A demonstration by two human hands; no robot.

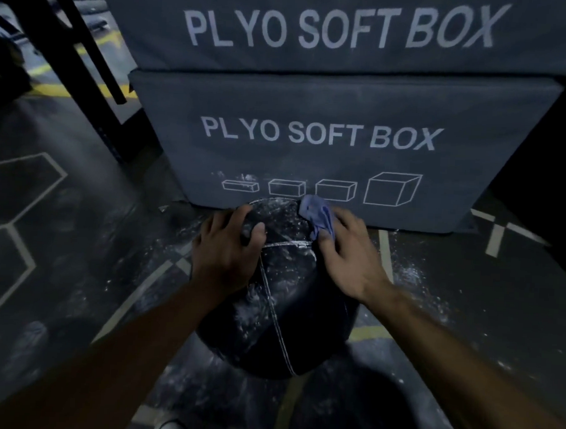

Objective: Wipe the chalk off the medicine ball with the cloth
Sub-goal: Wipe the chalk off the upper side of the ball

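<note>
Head view: the medicine ball (281,298), dark with pale seams, sits on the floor (79,238) directly in front of the lower plyo soft box (327,145), at or near its face. The left hand (225,254) is spread over the ball's upper left, fingers bent to its curve, bracing it and gripping nothing separate. The right hand (344,256) presses a bunched blue cloth (317,217) against the upper right, fingers curled over the fabric.

Risks, as judged. The ball is round and unsupported at the near side; a firm stroke toward the person could roll it should the left hand slacken. White chalk (287,224) remains speckled across the top and near face, so the wipe appears far from complete. Loose chalk lies scattered on the floor around the ball, densest to the right; turning the ball may re-soil cleaned areas. A loaded cloth may smear, not lift.

Surroundings: dark gym floor with pale hexagonal and yellow lines; a second box (341,25) stacked above; dark rack uprights (78,43) at far left. Lighting is dim.
</note>
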